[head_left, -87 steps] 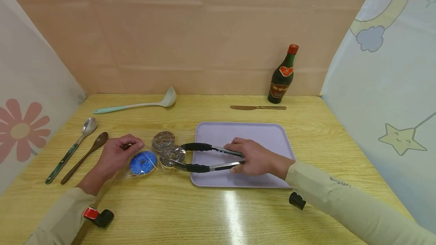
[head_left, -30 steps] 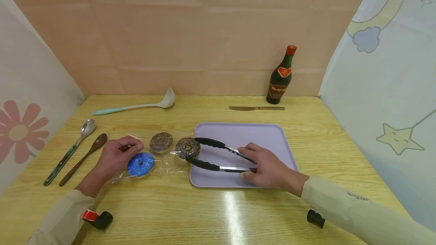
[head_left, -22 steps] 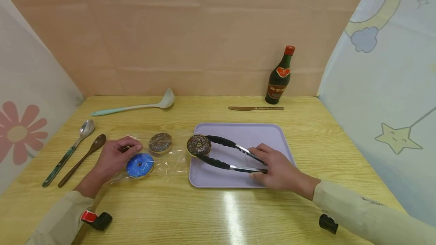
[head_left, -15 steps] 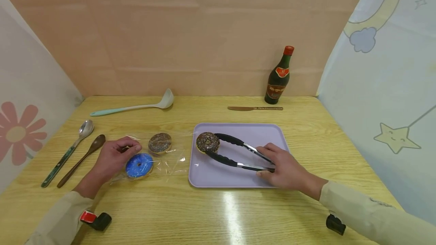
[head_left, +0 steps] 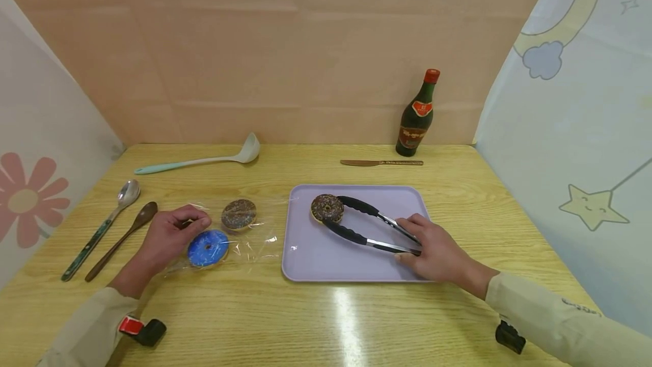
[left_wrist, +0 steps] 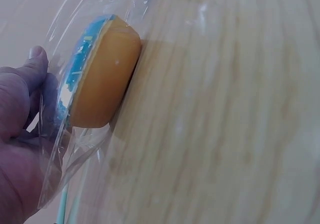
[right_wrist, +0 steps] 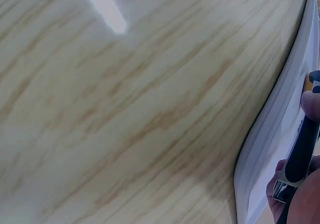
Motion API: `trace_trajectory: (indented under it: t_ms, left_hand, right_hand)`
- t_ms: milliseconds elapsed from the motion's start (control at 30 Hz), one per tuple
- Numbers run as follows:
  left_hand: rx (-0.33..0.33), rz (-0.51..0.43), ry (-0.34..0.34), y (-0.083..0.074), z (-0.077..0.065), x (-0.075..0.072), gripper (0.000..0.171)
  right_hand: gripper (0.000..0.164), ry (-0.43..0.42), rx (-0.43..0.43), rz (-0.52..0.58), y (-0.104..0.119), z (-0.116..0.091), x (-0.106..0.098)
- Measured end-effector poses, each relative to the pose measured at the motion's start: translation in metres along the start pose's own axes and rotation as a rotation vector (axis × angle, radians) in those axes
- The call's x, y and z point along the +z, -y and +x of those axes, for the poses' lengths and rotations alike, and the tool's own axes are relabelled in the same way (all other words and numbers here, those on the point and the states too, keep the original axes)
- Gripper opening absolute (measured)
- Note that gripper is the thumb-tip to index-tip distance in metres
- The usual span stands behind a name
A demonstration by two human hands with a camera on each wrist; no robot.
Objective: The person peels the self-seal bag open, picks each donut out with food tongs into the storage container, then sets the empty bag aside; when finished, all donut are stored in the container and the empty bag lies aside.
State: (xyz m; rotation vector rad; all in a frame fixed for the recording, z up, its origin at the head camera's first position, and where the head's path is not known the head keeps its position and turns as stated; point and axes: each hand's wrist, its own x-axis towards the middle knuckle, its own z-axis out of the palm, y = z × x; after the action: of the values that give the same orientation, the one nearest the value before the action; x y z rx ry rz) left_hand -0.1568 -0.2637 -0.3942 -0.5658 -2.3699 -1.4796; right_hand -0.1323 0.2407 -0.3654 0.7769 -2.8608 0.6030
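Observation:
My right hand [head_left: 435, 248] grips a pair of metal tongs [head_left: 374, 242] with black ends. Between the tips of the tongs is a chocolate donut [head_left: 327, 208] with sprinkles, over the left back part of the lilac tray [head_left: 305, 265]. On the left, my left hand [head_left: 173, 234] pinches the edge of a clear plastic bag [head_left: 262, 242]. Inside this bag lie a blue-iced donut [head_left: 208, 248], close by my fingers, and a second chocolate donut [head_left: 239, 214]. The left wrist view shows the blue donut [left_wrist: 102, 74] from the side, under the plastic.
A metal spoon [head_left: 102, 237] with a green handle and a wooden spoon [head_left: 122, 240] lie at the far left. Along the back are a ladle [head_left: 204, 159], a knife [head_left: 382, 162] and an upright dark bottle [head_left: 415, 118]. Fabric walls stand around the table.
The right hand has drawn the chocolate donut rightward out of the bag with the tongs and carried it over the tray. The left hand keeps its place on the bag.

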Motion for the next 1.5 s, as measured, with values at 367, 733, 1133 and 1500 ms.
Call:
trace_trajectory:
  t_ms: [367, 733, 1133, 1500]
  left_hand:
    - [0.006, -0.012, 0.007, -0.001, 0.000, 0.000, 0.006]
    - [0.018, -0.015, 0.007, 0.001, -0.001, -0.001, 0.008]
    - [0.010, 0.005, -0.003, -0.011, 0.000, 0.001, 0.006]
    - [0.019, -0.004, -0.002, -0.029, 0.001, 0.003, 0.008]
  right_hand:
    - [0.063, -0.008, 0.045, -0.011, 0.001, -0.002, 0.002]
    - [0.064, -0.091, -0.041, 0.055, 0.021, -0.002, 0.004]
    - [0.056, 0.014, -0.114, 0.069, 0.057, 0.009, 0.018]
    - [0.054, 0.078, -0.163, 0.018, 0.078, 0.037, 0.028]
